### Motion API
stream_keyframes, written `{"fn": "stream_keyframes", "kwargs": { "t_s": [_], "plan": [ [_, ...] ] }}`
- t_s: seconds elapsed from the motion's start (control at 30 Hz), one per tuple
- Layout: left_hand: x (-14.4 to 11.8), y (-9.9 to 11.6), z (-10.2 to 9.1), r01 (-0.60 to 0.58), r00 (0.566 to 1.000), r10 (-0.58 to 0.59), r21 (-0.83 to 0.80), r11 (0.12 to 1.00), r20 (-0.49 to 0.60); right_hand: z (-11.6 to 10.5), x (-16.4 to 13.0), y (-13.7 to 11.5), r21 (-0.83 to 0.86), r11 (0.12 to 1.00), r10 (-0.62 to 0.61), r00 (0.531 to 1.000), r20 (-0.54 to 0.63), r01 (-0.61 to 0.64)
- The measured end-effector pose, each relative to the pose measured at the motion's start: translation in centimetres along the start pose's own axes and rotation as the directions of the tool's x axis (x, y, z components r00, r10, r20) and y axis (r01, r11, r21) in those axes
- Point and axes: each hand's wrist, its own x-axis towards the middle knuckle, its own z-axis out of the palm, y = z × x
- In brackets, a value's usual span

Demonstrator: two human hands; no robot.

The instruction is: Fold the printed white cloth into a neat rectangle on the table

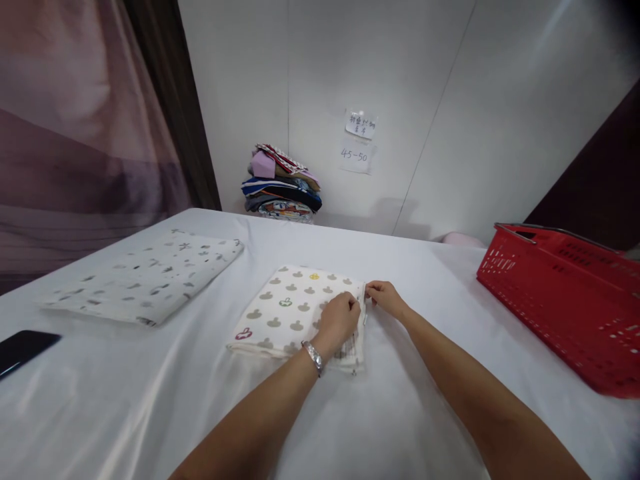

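Observation:
A folded white cloth with grey mushroom-like shapes, and a few coloured ones, lies on the white-covered table. Reaching over its right part, my left hand is closed, its fingers curled at the cloth near the right edge; a silvery bracelet circles that wrist. At the same edge, slightly farther back, my right hand pinches the cloth between thumb and fingers. My left hand covers some of the print.
To the left lies another folded white cloth with dark leaf-like marks. A dark phone rests at the left front. A red plastic basket stands on the right. Behind the table are stacked folded fabrics and a wall with paper notes.

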Motion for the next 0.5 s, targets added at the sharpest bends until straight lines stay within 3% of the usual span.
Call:
{"fn": "stream_keyframes", "kwargs": {
  "t_s": [0.17,0.3,0.5],
  "plan": [
    [-0.3,-0.1,0.6,-0.103,0.995,0.102,0.077,0.992,0.015,0.6,-0.4,-0.9,0.175,0.973,0.145,0.988,0.048,-0.151],
    [-0.6,-0.4,1.1,-0.143,0.989,0.134,0.215,0.966,0.054,0.7,-0.6,-1.5,0.255,0.943,0.202,0.976,0.081,-0.216],
    [-1.0,-0.4,1.6,-0.152,0.988,0.136,0.274,0.95,0.076,0.5,0.0,-2.0,0.301,0.91,0.267,0.959,0.1,-0.285]
  ]
}}
